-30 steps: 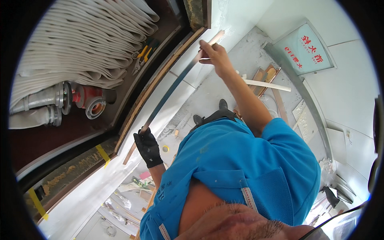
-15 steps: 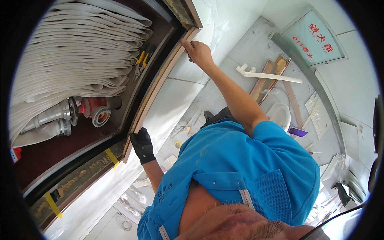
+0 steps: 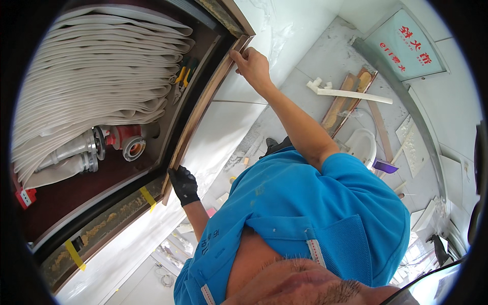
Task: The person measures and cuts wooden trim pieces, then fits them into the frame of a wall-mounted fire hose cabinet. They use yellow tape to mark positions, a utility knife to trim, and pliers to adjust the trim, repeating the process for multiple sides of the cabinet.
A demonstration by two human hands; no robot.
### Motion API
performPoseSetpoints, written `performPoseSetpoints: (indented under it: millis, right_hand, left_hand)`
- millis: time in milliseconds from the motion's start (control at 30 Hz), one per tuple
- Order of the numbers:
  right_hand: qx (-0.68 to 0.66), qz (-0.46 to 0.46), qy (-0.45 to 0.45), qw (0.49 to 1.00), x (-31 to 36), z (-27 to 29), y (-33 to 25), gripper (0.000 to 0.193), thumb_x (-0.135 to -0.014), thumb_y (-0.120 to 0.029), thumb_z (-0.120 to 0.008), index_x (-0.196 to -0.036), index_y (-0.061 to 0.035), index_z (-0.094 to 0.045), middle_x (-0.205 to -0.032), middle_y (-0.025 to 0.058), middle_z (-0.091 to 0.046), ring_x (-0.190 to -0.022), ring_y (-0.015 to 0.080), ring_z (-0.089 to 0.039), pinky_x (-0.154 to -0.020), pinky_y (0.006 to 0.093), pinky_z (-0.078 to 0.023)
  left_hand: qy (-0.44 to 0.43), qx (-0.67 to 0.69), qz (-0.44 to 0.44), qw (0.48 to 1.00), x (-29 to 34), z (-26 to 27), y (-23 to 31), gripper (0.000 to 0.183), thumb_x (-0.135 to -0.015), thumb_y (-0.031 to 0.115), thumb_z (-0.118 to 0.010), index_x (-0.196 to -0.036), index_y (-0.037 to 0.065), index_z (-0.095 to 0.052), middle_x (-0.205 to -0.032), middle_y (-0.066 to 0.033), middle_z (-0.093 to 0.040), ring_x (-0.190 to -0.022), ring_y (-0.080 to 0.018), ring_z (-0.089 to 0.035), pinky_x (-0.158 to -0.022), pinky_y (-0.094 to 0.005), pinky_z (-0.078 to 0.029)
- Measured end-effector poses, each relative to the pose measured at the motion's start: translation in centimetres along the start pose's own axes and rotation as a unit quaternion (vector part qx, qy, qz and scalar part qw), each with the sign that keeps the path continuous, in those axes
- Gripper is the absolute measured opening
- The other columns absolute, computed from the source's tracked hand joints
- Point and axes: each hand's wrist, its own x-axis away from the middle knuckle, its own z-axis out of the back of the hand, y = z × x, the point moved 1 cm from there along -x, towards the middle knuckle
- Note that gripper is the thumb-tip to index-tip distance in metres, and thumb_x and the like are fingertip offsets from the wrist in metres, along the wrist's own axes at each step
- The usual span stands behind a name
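Gloved left hand (image 3: 184, 185), bare right hand (image 3: 253, 68) grip brown strip (image 3: 200, 113) near ends; even pressure should seat it flush.

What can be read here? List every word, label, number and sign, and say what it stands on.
Pale framed panel: two lines of large red characters, clear but not copied out here; the finer line between is too small to read.
Blue shirt: dark characters, slanted and too small to read surely.
Red-and-white object in the cabinet: marks too small to read.
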Motion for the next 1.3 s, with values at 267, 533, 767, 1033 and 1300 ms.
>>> performPoseSetpoints:
  millis: [267,533,767,1033,1300]
  right_hand:
    - [0.023,0.005,0.006,1.0,-0.6,0.2,0.0,0.045,-0.089,-0.044,-0.067,-0.076,-0.0015,-0.064,-0.062,0.0075,-0.064,-0.056,0.0166,-0.068,-0.058,0.0296,-0.052]
    - [-0.056,-0.004,0.006,0.998,-0.4,0.2,0.2,0.043,-0.086,-0.044,-0.068,-0.077,-0.0015,-0.065,-0.064,0.0061,-0.065,-0.056,0.0148,-0.067,-0.057,0.0276,-0.052]
    - [-0.034,-0.007,0.006,0.999,-0.8,0.2,0.0,0.044,-0.087,-0.045,-0.066,-0.076,-0.0023,-0.065,-0.063,0.0054,-0.064,-0.057,0.0144,-0.067,-0.057,0.0277,-0.052]
    - [0.015,0.022,0.039,0.999,-1.2,-0.1,0.6,0.049,-0.089,-0.049,-0.062,-0.071,-0.0036,-0.063,-0.06,0.0056,-0.062,-0.055,0.0166,-0.067,-0.058,0.0308,-0.051]
    - [-0.039,0.057,0.025,0.997,-1.8,-0.4,1.6,0.05,-0.094,-0.048,-0.06,-0.074,-0.0021,-0.063,-0.061,0.0057,-0.06,-0.053,0.0149,-0.063,-0.057,0.0298,-0.051]
  left_hand:
    - [0.029,-0.019,0.008,0.999,0.0,-0.3,-0.5,0.043,-0.09,0.059,-0.064,-0.085,0.016,-0.064,-0.07,0.0045,-0.059,-0.063,-0.0116,-0.057,-0.051,-0.0256,-0.048]
    - [-0.023,-0.007,-0.038,0.999,0.0,-0.3,-0.4,0.043,-0.093,0.056,-0.062,-0.085,0.014,-0.063,-0.076,0.0018,-0.061,-0.066,-0.0138,-0.057,-0.053,-0.0267,-0.047]
    - [-0.123,0.014,0.0,0.992,0.1,-0.1,0.1,0.044,-0.095,0.053,-0.061,-0.092,0.009,-0.062,-0.08,-0.0015,-0.061,-0.072,-0.0158,-0.056,-0.06,-0.0283,-0.047]
    - [-0.102,0.02,-0.022,0.994,0.1,-1.5,-0.6,0.037,-0.096,0.045,-0.063,-0.097,0.008,-0.063,-0.081,-0.0012,-0.061,-0.071,-0.0153,-0.055,-0.06,-0.0284,-0.049]
    - [-0.083,0.014,-0.012,0.996,-0.1,-1.3,-0.3,0.038,-0.098,0.046,-0.061,-0.101,0.008,-0.064,-0.08,-0.0016,-0.062,-0.069,-0.0156,-0.055,-0.059,-0.0296,-0.049]
